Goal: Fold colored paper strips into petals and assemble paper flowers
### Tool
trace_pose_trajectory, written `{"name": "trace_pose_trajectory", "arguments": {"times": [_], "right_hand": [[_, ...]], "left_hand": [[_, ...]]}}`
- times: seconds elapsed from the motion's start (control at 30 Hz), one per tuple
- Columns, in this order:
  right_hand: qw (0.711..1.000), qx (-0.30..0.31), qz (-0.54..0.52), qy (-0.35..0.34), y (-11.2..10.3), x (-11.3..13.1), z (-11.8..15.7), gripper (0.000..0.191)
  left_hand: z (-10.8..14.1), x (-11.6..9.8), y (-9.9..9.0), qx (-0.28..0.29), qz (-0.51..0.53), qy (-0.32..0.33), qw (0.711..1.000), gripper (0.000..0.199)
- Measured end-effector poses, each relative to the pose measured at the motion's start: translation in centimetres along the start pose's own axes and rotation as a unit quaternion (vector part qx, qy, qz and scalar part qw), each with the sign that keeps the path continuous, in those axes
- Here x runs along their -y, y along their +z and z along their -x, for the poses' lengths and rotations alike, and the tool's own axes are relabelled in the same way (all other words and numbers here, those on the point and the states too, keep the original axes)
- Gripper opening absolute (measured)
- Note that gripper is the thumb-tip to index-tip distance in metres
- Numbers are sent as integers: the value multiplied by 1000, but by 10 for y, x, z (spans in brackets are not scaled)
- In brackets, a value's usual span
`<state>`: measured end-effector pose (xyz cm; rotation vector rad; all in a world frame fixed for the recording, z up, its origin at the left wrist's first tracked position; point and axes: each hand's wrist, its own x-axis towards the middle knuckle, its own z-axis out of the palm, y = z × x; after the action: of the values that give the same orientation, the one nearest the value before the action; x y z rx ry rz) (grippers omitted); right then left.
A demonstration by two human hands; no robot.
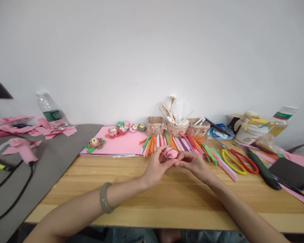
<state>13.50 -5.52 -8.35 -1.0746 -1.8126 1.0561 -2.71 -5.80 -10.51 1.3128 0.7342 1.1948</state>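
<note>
A folded pink paper piece [170, 154] is held over the counter [142, 195] by the pinched fingers of the left hand [159, 163]; its four o'clock edge is pinched by the right hand [192, 162]. Scissors [228, 150] are laid at three o'clock, a paper flower [94, 143] at nine.

Baskets [177, 130] stood along worktop [167, 206] back edge, flowers [122, 130] left; strips [183, 143] before baskets, scissors [228, 150] right of strips.

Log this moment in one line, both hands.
left hand: holds pink folded paper | right hand: pinches its edge | nearby: paper strips, scissors
</note>
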Motion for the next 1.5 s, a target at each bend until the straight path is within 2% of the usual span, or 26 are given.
{"name": "trace_pose_trajectory", "arguments": {"times": [0.13, 0.33, 0.5, 0.7, 0.83, 1.1, 1.17, 1.33, 1.4, 1.5], "right_hand": [[1000, -14, 10, 0, 2, -1, -1, 32], [999, -26, 40, -23, 1, 6, 2, 32], [993, -44, 91, -67, 5, 1, 0, 28], [969, -113, 181, -127, 7, -1, 3, 19], [946, -168, 222, -167, 7, -4, 7, 18], [930, -174, 237, -222, 7, -5, 11, 17], [928, -193, 232, -217, 6, -4, 12, 17], [933, -242, 198, -177, 2, -3, 8, 20], [940, -239, 180, -161, 1, -2, 7, 20], [954, -202, 159, -152, 2, 0, 6, 22]], "left_hand": [[0, 1, 0, -6, -1, 3, 1000, 45], [-1, -5, 3, -17, 88, -53, 995, 47], [-1, -4, 3, -25, 86, -42, 995, 47], [0, -7, 4, -51, 89, -25, 994, 43], [0, -10, 5, -70, 94, -41, 992, 45], [-1, -7, 4, -87, 108, -45, 989, 42], [-1, -6, 2, -72, 147, -67, 984, 43], [0, -8, -1, 10, 274, -126, 953, 44], [0, -9, -1, 39, 307, -146, 940, 37], [-2, -10, -4, 77, 336, -169, 923, 24]]}}
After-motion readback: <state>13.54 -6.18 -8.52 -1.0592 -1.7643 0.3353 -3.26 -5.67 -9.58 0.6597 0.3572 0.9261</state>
